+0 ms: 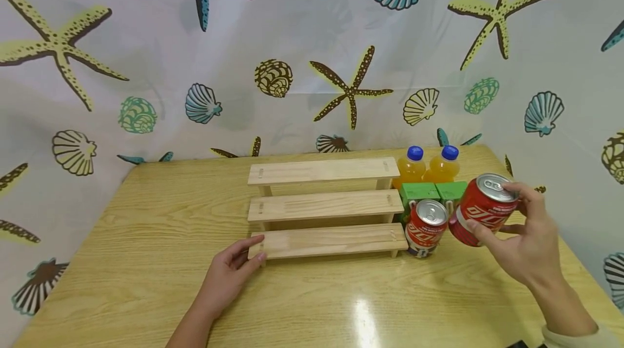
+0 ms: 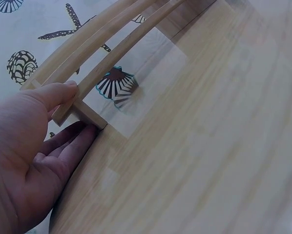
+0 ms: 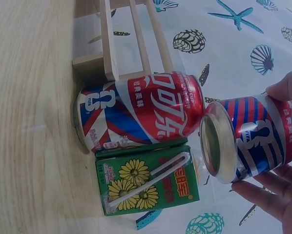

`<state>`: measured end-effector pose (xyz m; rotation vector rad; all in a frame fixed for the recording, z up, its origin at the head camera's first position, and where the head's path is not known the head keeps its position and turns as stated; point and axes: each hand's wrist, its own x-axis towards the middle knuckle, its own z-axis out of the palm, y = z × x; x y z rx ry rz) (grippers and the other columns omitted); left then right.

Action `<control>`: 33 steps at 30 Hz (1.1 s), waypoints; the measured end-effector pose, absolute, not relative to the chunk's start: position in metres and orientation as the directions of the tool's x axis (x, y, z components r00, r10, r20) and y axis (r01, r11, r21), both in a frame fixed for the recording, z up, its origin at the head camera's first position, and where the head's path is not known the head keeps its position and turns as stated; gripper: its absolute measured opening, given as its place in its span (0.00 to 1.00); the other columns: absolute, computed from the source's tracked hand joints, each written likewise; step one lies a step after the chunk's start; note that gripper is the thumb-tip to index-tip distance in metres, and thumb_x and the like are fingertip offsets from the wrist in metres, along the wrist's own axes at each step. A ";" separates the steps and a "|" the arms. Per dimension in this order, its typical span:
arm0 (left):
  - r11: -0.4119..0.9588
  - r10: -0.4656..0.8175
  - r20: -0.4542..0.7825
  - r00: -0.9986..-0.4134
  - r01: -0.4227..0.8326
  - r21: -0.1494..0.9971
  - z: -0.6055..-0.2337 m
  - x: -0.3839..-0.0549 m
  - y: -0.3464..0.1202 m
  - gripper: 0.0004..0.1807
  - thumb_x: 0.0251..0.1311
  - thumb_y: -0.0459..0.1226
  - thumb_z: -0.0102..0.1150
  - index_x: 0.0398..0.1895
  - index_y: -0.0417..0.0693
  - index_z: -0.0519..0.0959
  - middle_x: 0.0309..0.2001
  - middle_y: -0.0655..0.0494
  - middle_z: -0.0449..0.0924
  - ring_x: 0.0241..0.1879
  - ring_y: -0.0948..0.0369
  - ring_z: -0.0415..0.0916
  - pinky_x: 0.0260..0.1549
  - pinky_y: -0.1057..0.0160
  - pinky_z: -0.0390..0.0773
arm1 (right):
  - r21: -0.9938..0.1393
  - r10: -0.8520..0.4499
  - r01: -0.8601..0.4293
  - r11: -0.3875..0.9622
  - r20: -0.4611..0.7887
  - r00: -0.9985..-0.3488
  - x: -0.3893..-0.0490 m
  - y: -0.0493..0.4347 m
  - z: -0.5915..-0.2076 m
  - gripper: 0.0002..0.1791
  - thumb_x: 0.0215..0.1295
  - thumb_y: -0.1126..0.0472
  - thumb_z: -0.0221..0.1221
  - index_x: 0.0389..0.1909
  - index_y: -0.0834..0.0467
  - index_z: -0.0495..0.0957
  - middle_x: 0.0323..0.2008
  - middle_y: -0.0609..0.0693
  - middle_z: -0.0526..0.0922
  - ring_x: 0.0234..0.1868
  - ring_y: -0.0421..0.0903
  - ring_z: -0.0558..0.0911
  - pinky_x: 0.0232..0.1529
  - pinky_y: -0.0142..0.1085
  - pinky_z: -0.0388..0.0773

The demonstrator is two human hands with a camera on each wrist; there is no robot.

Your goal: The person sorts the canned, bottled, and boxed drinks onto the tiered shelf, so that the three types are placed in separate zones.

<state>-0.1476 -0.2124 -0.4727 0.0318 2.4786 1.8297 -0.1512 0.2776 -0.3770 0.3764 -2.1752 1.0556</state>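
Note:
My right hand [image 1: 528, 239] grips a red soda can [image 1: 487, 210], tilted and raised above the table; its metal bottom shows in the right wrist view. Another red soda can [image 1: 427, 229] stands upright at the right end of a three-tier wooden rack [image 1: 326, 240]. With thumb and fingers, my left hand [image 1: 233, 272] pinches the left end of the rack's lowest tier. In the left wrist view, the thumb lies over the board [image 2: 114, 58] and the other fingers sit below, by the rack's foot.
Behind the standing can are two green drink boxes [image 1: 418, 192] with straws, and two orange juice bottles [image 1: 411, 166] with blue caps stand behind those. A wooden table [image 1: 161, 239] bears everything. A curtain [image 1: 234, 55] printed with shells and starfish hangs along the back and sides.

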 end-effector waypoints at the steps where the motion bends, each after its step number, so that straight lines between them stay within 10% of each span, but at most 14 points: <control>1: 0.296 0.052 -0.036 -0.998 -0.019 0.955 -0.473 -0.148 -0.212 0.28 0.64 0.48 0.65 0.66 0.50 0.76 0.72 0.50 0.67 0.75 0.55 0.58 0.71 0.57 0.62 | -0.579 0.034 -0.520 0.628 0.687 -0.725 -0.151 0.277 -0.376 0.48 0.40 0.79 0.73 0.67 0.66 0.64 0.56 0.27 0.70 0.47 0.26 0.75 0.29 0.13 0.78; 33: 0.300 0.065 -0.005 -0.998 0.015 0.954 -0.476 -0.148 -0.215 0.27 0.64 0.48 0.65 0.65 0.51 0.76 0.72 0.47 0.66 0.75 0.52 0.59 0.70 0.57 0.63 | -0.587 -0.043 -0.607 0.536 0.699 -0.714 -0.148 0.233 -0.354 0.47 0.36 0.79 0.73 0.63 0.68 0.65 0.56 0.35 0.72 0.46 0.30 0.77 0.25 0.18 0.79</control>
